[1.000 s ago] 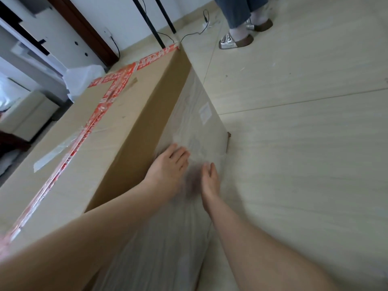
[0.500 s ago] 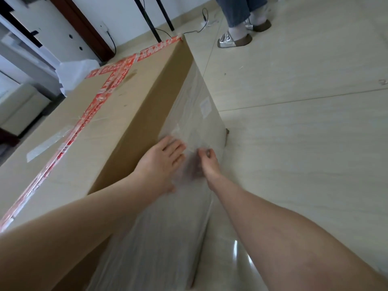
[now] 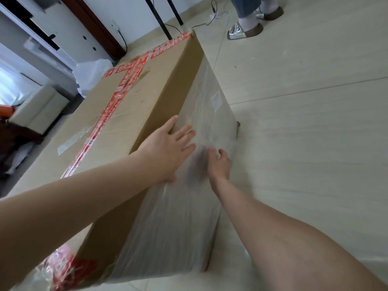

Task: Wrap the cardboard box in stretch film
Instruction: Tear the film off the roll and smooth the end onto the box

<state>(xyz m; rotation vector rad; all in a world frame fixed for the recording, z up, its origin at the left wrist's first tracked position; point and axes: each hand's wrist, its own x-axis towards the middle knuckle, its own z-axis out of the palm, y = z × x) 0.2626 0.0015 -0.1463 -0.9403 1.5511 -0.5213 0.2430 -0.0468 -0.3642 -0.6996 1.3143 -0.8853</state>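
I read left hand [image 3: 170,148] flat, fingers spread, on stretch film [image 3: 178,219] over cardboard box [image 3: 134,110]; right hand [image 3: 219,165] at its 4 o'clock, grip indeterminate.

Red tape [image 3: 126,85] on cardboard box [image 3: 155,95]: white print, illegible. White label [image 3: 216,99] under stretch film [image 3: 178,217]: unreadable.

The floor [image 3: 315,143] around me was pale tile with thin grout lines, and the brightest light came from my far left. Ahead, a white wall [image 3: 130,15] met a dark brown wooden frame [image 3: 94,24]. Two black metal legs [image 3: 163,17] stood before it, with a black cable [image 3: 201,24] trailing over the tiles. A cream seat [image 3: 39,106] sat at the left, with crumpled white plastic [image 3: 92,72] near it. Someone's feet in silver slippers [image 3: 244,31] stood further off.
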